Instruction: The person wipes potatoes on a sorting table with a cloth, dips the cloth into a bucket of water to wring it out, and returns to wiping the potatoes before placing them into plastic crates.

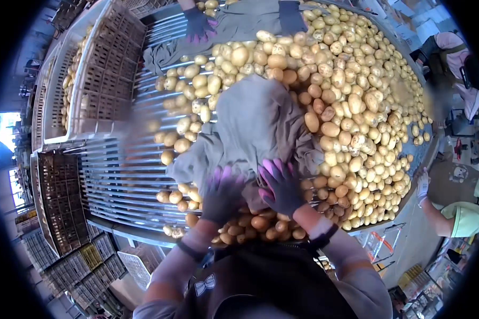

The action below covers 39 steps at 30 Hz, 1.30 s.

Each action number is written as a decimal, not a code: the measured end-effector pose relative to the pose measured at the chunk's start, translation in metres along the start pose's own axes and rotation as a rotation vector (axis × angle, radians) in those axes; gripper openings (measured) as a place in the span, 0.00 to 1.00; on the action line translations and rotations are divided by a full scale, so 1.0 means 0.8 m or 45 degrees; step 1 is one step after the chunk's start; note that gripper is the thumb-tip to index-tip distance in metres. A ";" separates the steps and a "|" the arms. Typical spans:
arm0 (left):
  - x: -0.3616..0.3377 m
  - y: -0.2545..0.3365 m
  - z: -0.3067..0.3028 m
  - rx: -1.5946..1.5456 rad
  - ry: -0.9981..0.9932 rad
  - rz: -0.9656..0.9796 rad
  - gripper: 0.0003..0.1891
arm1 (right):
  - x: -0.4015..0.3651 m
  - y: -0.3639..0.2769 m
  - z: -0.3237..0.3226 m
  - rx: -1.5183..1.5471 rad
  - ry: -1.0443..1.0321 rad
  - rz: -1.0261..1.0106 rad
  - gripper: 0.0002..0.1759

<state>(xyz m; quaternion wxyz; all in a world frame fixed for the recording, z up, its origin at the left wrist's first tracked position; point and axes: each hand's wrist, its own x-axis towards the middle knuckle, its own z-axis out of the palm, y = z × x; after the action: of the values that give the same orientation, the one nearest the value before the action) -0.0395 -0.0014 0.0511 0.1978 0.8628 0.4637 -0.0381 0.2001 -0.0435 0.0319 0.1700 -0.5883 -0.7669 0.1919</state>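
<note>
My left hand [222, 194] and my right hand [280, 186], both in dark gloves with purple fingertips, rest side by side on the near edge of a grey cloth [255, 125]. The cloth lies spread over a heap of yellow potatoes [351, 111] on a roller conveyor [117, 175]. More potatoes [261, 223] lie just under my wrists. Fingers of both hands are spread flat on the cloth, gripping nothing that I can see.
Across the conveyor another person's gloved hands [199, 24] press a second grey cloth [239, 24]. A third person's gloved hand [423, 183] reaches in at the right edge. Plastic crates [106, 69] stand at the left, more crates [64, 207] lower down.
</note>
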 end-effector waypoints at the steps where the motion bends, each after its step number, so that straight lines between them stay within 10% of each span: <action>1: 0.010 -0.005 0.007 0.084 0.034 -0.017 0.41 | 0.022 0.003 0.003 0.014 0.023 -0.021 0.36; 9: 0.151 -0.033 -0.016 0.260 0.198 -0.296 0.34 | 0.185 0.040 -0.001 -0.354 0.263 -0.021 0.34; 17: -0.044 -0.053 0.025 -0.242 0.251 0.165 0.21 | 0.007 0.054 -0.026 -0.194 0.298 -0.047 0.22; 22: -0.061 -0.021 -0.039 -0.455 0.841 0.256 0.16 | 0.010 0.049 -0.049 -0.149 0.370 0.266 0.17; 26: -0.097 0.018 -0.097 -0.741 0.573 0.421 0.11 | -0.078 0.006 -0.167 0.148 0.555 0.165 0.16; 29: -0.130 0.062 -0.128 -0.819 -0.398 0.025 0.15 | -0.183 0.011 -0.206 -0.223 0.449 0.255 0.15; 30: -0.127 0.049 -0.074 -0.642 -0.148 0.435 0.20 | -0.211 0.002 -0.211 -0.282 0.473 0.316 0.14; 35: -0.065 0.118 0.015 0.046 0.194 0.822 0.35 | -0.308 0.070 -0.120 -0.246 -0.005 0.732 0.30; 39: -0.022 0.179 0.056 0.050 -0.089 0.677 0.52 | -0.280 0.088 -0.042 -0.229 0.399 0.910 0.55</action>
<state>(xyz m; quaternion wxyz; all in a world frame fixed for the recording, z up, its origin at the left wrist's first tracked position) 0.0726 -0.1026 0.0584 0.2001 0.9561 0.2127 -0.0236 0.3316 -0.2407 0.0185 0.1552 -0.8526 -0.4926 0.0790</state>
